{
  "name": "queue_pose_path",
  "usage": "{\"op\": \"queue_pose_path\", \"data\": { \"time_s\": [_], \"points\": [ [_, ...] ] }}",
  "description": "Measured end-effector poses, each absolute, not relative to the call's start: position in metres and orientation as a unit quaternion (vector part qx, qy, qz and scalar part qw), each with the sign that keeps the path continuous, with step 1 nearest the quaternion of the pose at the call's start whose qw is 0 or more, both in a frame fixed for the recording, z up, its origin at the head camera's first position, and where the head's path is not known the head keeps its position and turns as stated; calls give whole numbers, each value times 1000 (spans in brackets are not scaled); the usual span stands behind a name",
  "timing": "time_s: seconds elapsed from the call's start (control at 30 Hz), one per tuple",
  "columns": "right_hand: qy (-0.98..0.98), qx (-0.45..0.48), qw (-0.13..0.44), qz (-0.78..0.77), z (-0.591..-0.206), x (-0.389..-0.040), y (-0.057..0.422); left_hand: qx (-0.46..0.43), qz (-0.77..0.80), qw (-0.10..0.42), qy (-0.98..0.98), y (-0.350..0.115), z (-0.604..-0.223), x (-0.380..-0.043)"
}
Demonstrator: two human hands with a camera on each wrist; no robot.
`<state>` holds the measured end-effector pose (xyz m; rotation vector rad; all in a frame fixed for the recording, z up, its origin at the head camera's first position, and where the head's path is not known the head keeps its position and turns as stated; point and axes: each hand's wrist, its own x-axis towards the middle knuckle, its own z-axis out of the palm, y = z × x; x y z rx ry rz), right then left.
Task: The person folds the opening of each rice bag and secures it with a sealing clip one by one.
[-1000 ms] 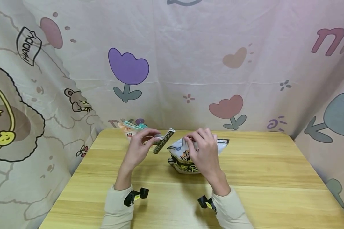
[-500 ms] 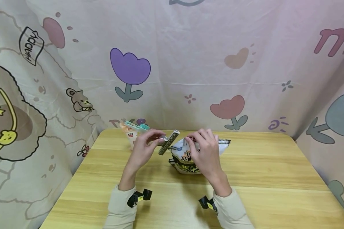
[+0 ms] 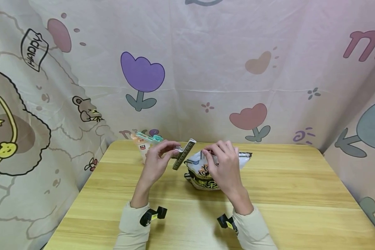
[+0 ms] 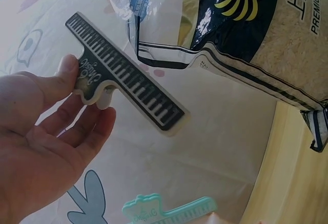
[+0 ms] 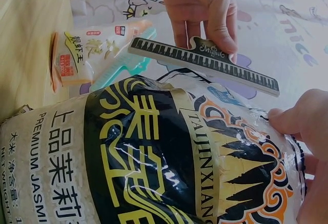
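Observation:
My left hand [image 3: 157,161] pinches a long sealing clip [image 4: 123,75], black and white with a piano-key pattern, by its grip tabs. The clip is held in the air at a slant, just left of a rice bag [image 5: 143,147]. That bag is clear plastic with black and gold print and stands on the table. Its top is gathered over, and my right hand [image 3: 224,166] pinches it between thumb and fingers. In the right wrist view the clip lies close above the bag's upper edge, apart from the right hand.
Behind the left hand, an orange-and-white snack packet [image 5: 84,55] stands toward the back left of the wooden table [image 3: 284,194]. A teal clip [image 3: 148,138] is across its top. A printed cloth [image 3: 200,69] hangs close behind the table.
My left hand has shifted slightly to the right with the piano-key clip, closer to the rice bag. The right hand keeps its pinch on the bag's top.

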<state>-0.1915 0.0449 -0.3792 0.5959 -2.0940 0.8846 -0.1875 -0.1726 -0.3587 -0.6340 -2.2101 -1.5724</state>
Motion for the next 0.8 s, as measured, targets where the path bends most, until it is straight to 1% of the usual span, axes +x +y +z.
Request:
{"op": "queue_pose_path", "data": {
  "time_s": [0.27, 0.4, 0.6, 0.8],
  "points": [
    [-822, 233, 386, 348, -380, -192, 45, -238, -556, 209, -769, -176, -381, -204],
    [-822, 234, 386, 347, -380, -193, 45, -248, -561, 226, -757, -175, -384, -205],
    [-822, 234, 388, 346, -380, -193, 45, -241, -581, 236, -741, -173, -381, -204],
    [-823, 232, 385, 348, -379, -193, 45, -250, -597, 247, -721, -163, -366, -194]
  ]
}}
